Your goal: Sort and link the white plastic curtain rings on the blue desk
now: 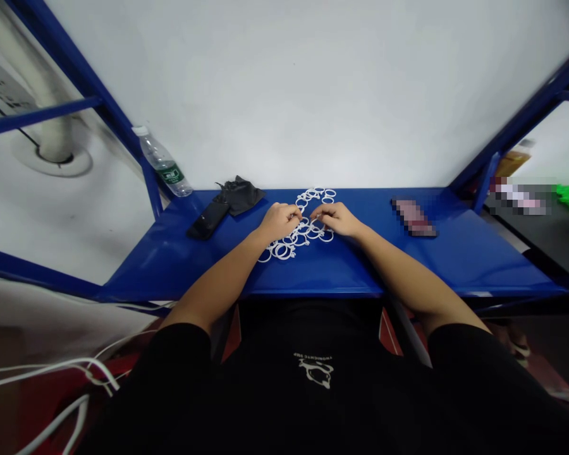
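Observation:
Several thin white rings, some with small knobs on the rim, lie in a loose, overlapping spread on the blue table. My left hand is over the left side of this spread, its fingers curled into a pinch at a white ring. Facing it a short gap away, my right hand pinches another white ring between thumb and fingertips. Parts of both rings are hidden behind the fingers. More rings stretch toward the wall, beyond my hands.
A clear plastic bottle leans at the back left corner, near a black phone and a crumpled black bag. On the right lies a blurred pinkish phone-like object. Blue frame posts flank the table; a white wall stands behind.

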The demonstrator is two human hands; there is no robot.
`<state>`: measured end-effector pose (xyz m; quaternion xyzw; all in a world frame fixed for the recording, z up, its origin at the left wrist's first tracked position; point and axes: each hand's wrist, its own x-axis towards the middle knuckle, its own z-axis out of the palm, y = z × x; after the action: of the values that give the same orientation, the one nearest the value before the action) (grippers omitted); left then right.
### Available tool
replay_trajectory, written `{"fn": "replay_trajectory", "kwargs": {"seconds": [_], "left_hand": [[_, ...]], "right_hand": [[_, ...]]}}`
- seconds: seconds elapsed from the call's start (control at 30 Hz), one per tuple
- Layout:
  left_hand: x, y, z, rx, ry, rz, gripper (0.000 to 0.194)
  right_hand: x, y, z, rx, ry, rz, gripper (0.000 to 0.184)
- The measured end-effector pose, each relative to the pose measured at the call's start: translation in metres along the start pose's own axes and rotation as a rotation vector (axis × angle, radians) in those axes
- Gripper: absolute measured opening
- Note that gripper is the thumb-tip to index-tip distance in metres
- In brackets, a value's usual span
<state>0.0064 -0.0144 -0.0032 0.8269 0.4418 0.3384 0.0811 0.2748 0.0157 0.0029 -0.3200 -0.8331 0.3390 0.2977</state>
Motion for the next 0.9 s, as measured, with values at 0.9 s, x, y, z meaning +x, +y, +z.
{"fn": "replay_trajectory", "kwargs": {"seconds": [0.9], "left_hand": [[0.019, -0.023, 0.021, 0.101, -0.18, -0.104, 0.065]], "right_hand": [[0.013, 0.057, -0.026, -0.54, 0.101, 0.187, 0.052]]}}
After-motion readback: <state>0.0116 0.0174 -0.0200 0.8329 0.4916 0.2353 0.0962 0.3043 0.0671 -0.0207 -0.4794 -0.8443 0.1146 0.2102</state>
